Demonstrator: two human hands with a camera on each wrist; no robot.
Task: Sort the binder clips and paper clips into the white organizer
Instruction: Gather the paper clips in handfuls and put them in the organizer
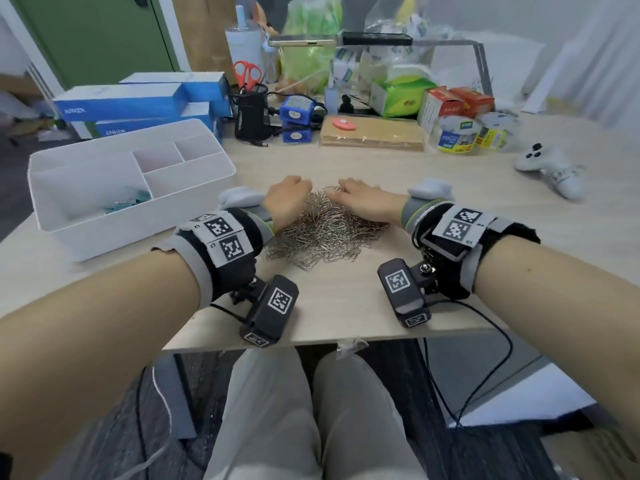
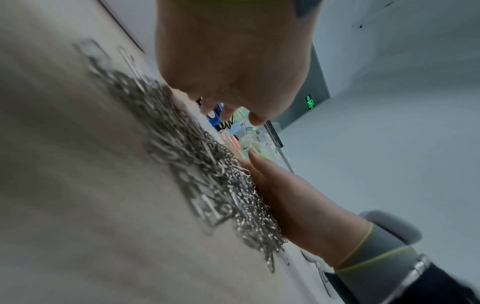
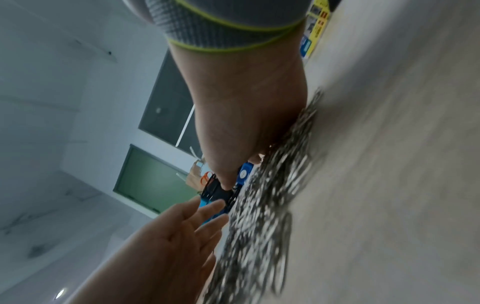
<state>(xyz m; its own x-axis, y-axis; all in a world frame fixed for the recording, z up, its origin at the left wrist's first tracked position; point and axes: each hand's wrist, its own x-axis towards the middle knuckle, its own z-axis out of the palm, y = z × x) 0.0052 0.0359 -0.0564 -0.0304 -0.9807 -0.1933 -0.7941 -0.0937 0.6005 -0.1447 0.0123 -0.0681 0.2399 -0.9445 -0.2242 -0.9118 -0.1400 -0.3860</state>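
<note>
At the left of the pale wooden table [image 1: 450, 174], the white plastic compartmented organizer [image 1: 194, 209] is holding a small heap of teal binder clips [image 1: 128, 201] in its near-left compartment. Right of it, the heap of silver wire paper clips [image 1: 325, 230] is lying on the table, spreading wider than deep, its clips pointing every way. The left hand [image 1: 285, 202] and right hand [image 1: 367, 202] are resting against its left and right sides, fingers loosely extended, cupping the heap, gripping nothing.

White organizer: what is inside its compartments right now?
The white organizer holds a few teal binder clips in its large left compartment. The other compartments look bare where visible, but the near wall hides part of their floors.
</note>
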